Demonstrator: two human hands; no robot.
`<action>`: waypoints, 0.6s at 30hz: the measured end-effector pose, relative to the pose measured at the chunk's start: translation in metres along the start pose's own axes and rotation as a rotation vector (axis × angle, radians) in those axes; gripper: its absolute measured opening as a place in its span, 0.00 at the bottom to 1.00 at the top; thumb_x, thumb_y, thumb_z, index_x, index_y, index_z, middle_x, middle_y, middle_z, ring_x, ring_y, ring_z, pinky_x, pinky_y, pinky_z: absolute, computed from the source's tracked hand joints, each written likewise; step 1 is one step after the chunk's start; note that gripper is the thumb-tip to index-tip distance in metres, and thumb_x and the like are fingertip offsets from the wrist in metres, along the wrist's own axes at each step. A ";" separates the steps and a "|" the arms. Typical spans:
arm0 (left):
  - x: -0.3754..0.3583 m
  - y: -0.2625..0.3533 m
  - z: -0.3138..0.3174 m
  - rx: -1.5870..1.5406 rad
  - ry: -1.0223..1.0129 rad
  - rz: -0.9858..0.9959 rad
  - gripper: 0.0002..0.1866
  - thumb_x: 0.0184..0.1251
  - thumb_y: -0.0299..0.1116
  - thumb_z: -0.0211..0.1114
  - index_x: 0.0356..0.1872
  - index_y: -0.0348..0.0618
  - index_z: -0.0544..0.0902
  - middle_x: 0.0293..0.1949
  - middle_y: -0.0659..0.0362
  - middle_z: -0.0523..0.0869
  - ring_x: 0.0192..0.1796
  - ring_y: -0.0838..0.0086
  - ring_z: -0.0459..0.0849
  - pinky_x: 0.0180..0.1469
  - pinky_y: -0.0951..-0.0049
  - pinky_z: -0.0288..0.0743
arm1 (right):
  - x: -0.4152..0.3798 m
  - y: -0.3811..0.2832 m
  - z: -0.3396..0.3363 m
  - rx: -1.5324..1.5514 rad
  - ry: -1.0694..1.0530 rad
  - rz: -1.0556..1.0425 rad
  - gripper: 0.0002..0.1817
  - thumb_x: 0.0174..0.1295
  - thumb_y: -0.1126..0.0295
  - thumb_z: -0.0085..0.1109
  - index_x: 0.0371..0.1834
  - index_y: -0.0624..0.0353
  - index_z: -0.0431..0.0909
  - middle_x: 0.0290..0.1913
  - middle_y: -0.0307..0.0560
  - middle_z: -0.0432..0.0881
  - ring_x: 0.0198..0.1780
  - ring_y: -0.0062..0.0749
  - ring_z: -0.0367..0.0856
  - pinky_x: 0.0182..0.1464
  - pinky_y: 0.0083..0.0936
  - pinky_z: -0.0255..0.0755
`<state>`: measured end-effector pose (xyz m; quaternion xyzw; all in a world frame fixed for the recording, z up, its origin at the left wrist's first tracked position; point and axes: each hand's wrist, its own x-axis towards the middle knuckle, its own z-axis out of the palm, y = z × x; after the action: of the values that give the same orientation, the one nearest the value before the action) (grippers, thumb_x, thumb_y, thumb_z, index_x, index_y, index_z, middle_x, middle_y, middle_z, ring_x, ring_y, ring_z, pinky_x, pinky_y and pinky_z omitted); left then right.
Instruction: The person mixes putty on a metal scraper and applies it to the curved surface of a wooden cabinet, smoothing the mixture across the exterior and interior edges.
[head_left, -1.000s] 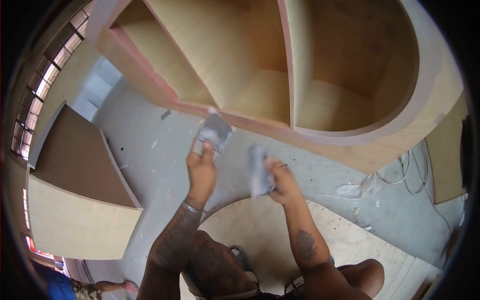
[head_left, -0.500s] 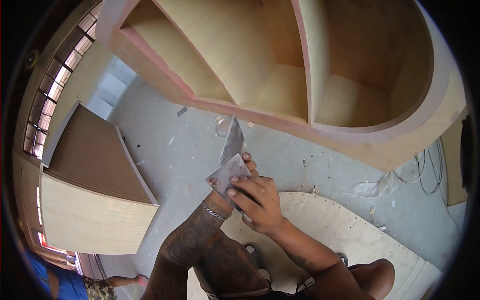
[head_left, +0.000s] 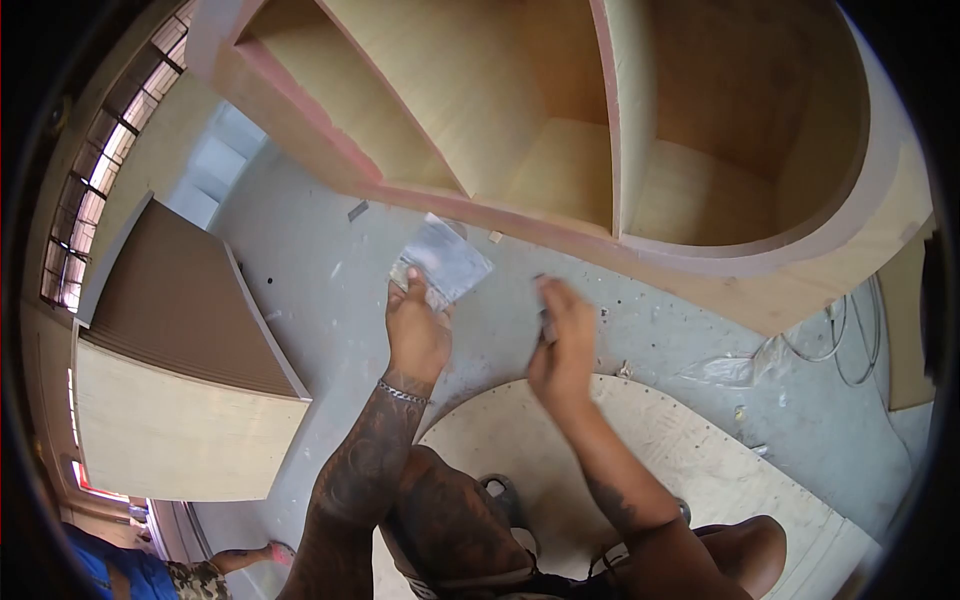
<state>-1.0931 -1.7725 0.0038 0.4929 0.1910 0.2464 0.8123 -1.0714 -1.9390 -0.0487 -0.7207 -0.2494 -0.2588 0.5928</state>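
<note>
My left hand [head_left: 418, 335], with a chain bracelet at the wrist, grips a flat metal scraper plate [head_left: 445, 262] by its lower left corner; the plate's broad face shows grey smears. To the right and apart from it, my right hand [head_left: 565, 340] is raised and blurred, its fingers curled around a dark, thin thing seen nearly edge-on, which looks like the second plate. Beyond both hands stands a wooden cabinet [head_left: 540, 180] with open compartments and pinkish filler along its edges.
A curved wooden panel [head_left: 640, 425] lies under me. To the left stands a brown ribbed unit with a pale wooden side [head_left: 190, 420]. Cables [head_left: 870, 340] and crumpled plastic [head_left: 720, 370] lie at the right. Another person's blue shirt [head_left: 130, 565] shows at the lower left.
My hands have moved apart: the left went up and left, turning its plate's face to view, while the right moved right and up. The two plates no longer overlap.
</note>
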 end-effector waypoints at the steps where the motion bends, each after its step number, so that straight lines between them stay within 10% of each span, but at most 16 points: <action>1: -0.001 0.003 0.003 0.002 0.043 0.034 0.14 0.80 0.40 0.48 0.57 0.44 0.69 0.56 0.56 0.77 0.58 0.65 0.78 0.62 0.56 0.71 | -0.009 -0.012 0.007 0.015 -0.065 -0.032 0.29 0.50 0.88 0.50 0.59 0.64 0.74 0.60 0.59 0.74 0.59 0.55 0.72 0.62 0.41 0.65; 9: -0.029 -0.003 0.021 -0.045 -0.059 -0.054 0.16 0.81 0.42 0.48 0.60 0.46 0.68 0.58 0.58 0.75 0.61 0.69 0.76 0.64 0.61 0.70 | -0.014 0.058 0.034 -0.120 -0.207 0.227 0.33 0.48 0.85 0.50 0.63 0.60 0.72 0.61 0.52 0.75 0.55 0.50 0.73 0.56 0.41 0.64; 18: -0.016 -0.010 0.018 -0.033 0.015 0.009 0.16 0.81 0.40 0.47 0.62 0.45 0.69 0.55 0.58 0.78 0.57 0.71 0.78 0.59 0.63 0.73 | -0.028 -0.019 0.031 -0.125 -0.222 -0.067 0.31 0.48 0.86 0.50 0.62 0.61 0.72 0.58 0.51 0.78 0.52 0.50 0.73 0.53 0.41 0.66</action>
<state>-1.0943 -1.7986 0.0034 0.4785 0.1910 0.2570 0.8176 -1.1026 -1.9062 -0.0584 -0.7716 -0.3209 -0.2123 0.5066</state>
